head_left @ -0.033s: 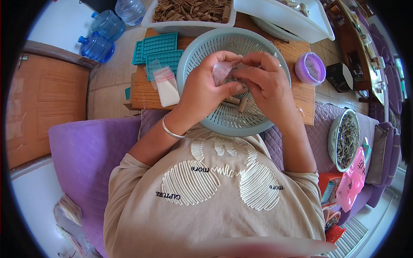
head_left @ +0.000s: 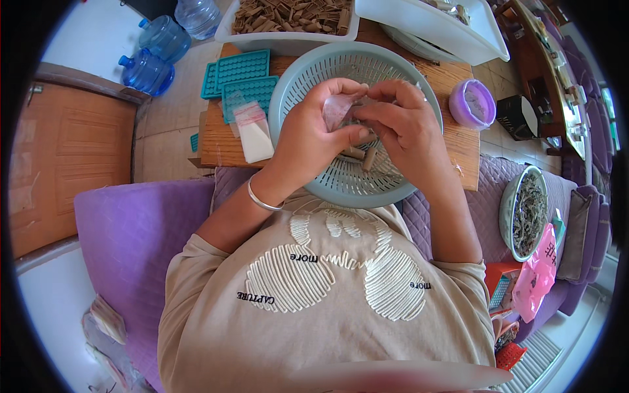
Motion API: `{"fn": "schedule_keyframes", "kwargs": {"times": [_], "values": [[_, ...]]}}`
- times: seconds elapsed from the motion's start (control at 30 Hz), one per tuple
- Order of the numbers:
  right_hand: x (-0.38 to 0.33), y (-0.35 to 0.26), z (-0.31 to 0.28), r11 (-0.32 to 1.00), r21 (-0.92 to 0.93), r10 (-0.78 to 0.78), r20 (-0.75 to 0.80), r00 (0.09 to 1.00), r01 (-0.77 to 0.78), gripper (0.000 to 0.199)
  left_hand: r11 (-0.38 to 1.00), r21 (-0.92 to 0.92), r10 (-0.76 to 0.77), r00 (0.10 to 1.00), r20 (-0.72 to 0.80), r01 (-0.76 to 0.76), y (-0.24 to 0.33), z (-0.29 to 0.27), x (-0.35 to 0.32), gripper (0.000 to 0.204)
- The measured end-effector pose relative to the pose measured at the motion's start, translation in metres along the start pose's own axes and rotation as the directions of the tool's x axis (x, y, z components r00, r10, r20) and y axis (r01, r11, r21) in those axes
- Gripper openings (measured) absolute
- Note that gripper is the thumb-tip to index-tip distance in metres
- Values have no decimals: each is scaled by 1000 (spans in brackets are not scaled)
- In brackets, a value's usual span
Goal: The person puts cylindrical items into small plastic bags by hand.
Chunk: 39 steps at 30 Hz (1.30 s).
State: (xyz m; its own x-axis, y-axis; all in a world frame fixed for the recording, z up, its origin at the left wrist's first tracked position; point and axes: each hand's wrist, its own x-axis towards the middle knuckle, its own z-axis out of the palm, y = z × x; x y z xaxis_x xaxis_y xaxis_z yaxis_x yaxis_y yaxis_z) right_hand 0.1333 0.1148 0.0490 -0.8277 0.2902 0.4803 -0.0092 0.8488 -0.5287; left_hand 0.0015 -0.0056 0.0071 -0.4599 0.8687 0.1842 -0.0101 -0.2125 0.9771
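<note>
Over a grey-green plastic colander (head_left: 288, 72), both my hands are raised close together. A small clear plastic bag (head_left: 335, 110) is gripped in my left hand (head_left: 313, 121), its thumb stretched toward the right hand. My right hand (head_left: 409, 121) has its fingers bent and pinched at the bag's open end; what lies between those fingertips is hidden. Below the hands, a few short brown rolls (head_left: 369, 159) rest in the colander. Left of it, a stack of small clear bags with a pink band (head_left: 254, 134) lies on the wooden table (head_left: 223, 144).
Teal ridged trays (head_left: 242, 65) lie beside the colander. Behind it stand a white tub of brown bark-like pieces (head_left: 288, 42) and a white bin (head_left: 432, 23). A purple-rimmed container (head_left: 472, 105) is at right. A basin of dried herbs (head_left: 524, 213) sits on the purple sofa (head_left: 432, 173).
</note>
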Motion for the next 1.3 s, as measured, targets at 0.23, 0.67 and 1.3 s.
{"fn": "schedule_keyframes", "kwargs": {"times": [0.23,0.67,1.3], "values": [[-4,2,1,867,413,312,-18,950,-278,17,941,287,172,984,49,-179,-2,4,-5,64],[3,2,0,974,-214,-93,-109,990,68,17,796,603,23,998,57,-53,21,13,-14,86],[-45,22,14,694,653,450,-63,891,-304,7,976,-101,-189,981,29,191,-2,11,-13,65]]}}
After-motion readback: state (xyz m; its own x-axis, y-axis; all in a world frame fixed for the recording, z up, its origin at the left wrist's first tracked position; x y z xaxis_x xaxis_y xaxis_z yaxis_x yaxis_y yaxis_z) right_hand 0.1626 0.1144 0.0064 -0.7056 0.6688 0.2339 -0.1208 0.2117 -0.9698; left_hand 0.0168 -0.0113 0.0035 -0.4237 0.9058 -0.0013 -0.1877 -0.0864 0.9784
